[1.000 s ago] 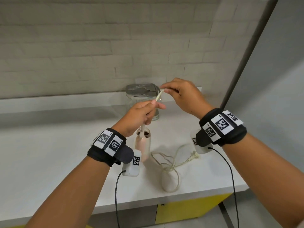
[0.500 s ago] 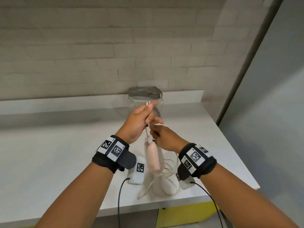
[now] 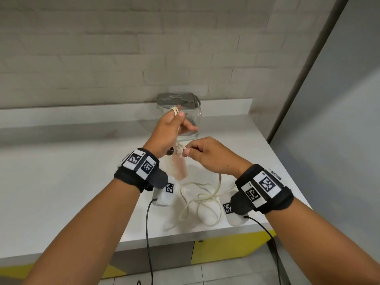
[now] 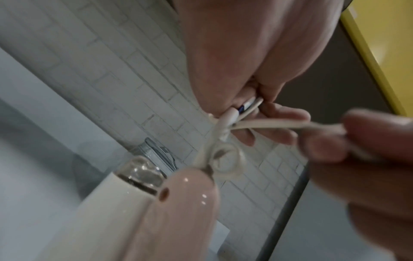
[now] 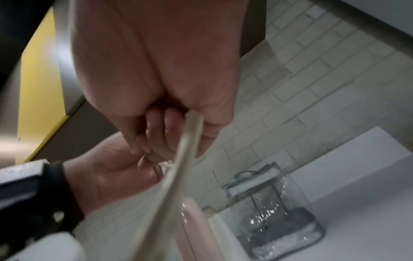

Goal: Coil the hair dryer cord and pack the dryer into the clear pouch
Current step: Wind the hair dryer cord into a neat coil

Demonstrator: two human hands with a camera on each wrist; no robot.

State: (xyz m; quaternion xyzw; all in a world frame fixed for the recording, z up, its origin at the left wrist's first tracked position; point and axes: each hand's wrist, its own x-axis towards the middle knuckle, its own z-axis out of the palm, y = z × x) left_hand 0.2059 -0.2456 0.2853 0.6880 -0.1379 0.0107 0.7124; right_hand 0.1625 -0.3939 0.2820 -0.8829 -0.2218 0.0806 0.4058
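The pink hair dryer (image 3: 180, 166) hangs by its cream cord (image 3: 202, 195) above the white counter (image 3: 61, 182). My left hand (image 3: 176, 118) is raised and grips folded loops of cord, which poke out above its fingers. Just below and to the right, my right hand (image 3: 188, 151) pinches a strand of the cord close to the dryer's handle. In the left wrist view the cord (image 4: 268, 125) runs from my left fingers (image 4: 274, 114) across to the right fingers (image 4: 357, 141), above the dryer handle (image 4: 178, 203). The clear pouch (image 3: 192, 118) stands upright behind my left hand, its grey top shut.
Loose cord lies tangled on the counter near its front edge (image 3: 185, 235), between my wrists. A brick wall (image 3: 123, 58) backs the counter and a grey panel (image 3: 339, 120) rises at the right. Yellow cabinet fronts (image 3: 222, 249) are below.
My right hand came down from the upper right to below my left hand and now pinches the cord near the dryer. The left hand rose slightly, with more cord looped in it.
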